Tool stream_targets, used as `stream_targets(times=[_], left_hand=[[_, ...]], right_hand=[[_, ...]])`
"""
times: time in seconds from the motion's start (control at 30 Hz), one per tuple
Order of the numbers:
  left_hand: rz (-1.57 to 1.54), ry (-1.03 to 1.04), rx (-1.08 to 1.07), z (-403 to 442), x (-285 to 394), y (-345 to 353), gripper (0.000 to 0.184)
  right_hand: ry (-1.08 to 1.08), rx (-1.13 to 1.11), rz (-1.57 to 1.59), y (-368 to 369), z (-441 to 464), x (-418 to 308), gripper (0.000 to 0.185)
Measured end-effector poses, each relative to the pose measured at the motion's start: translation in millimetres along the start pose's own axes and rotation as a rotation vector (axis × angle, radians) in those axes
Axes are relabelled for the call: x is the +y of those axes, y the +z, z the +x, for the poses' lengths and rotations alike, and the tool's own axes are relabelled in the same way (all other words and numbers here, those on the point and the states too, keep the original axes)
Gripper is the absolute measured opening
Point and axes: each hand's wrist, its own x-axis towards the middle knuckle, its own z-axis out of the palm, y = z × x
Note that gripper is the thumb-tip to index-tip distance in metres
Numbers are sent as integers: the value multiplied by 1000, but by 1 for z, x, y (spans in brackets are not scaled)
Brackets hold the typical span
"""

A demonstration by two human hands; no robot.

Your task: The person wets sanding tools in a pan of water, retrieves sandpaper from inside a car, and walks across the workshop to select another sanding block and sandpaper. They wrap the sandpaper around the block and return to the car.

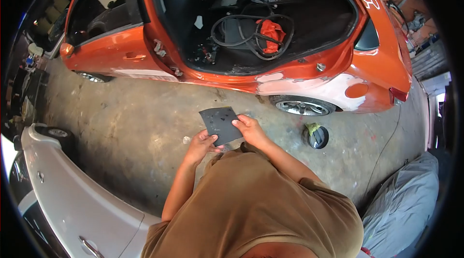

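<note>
A dark grey, roughly square sheet (221,123) with small dark spots is held up in front of the body. My left hand (199,147) pinches its lower left corner, thumb on top. The fingers of my right hand (249,129) are closed on its right edge, also with the thumb on top. Beyond the sheet stands an orange car (217,80) with its rear door opening exposed. Pale, whitish patches (314,88) cover the panel around its rear wheel.
A black bucket (317,138) with a greenish cloth (312,127) stands on the concrete floor (140,122) at the right. A silver car (82,185) is at the lower left. Hoses (232,45) and a red cloth (272,34) lie inside the orange car. A grey cover (403,205) drapes something at the lower right.
</note>
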Motion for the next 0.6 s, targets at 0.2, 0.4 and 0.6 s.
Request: stream_targets(times=[0.2,0.4,0.6], left_hand=[[-16,44,250,28,-23,10,16],[-167,65,329,50,-12,14,13],[-212,-1,253,87,-7,11,14]], right_hand=[[121,-59,-38,-14,23,5,30],[226,-308,58,-38,53,9,23],[228,-229,172,-56,95,6,35]])
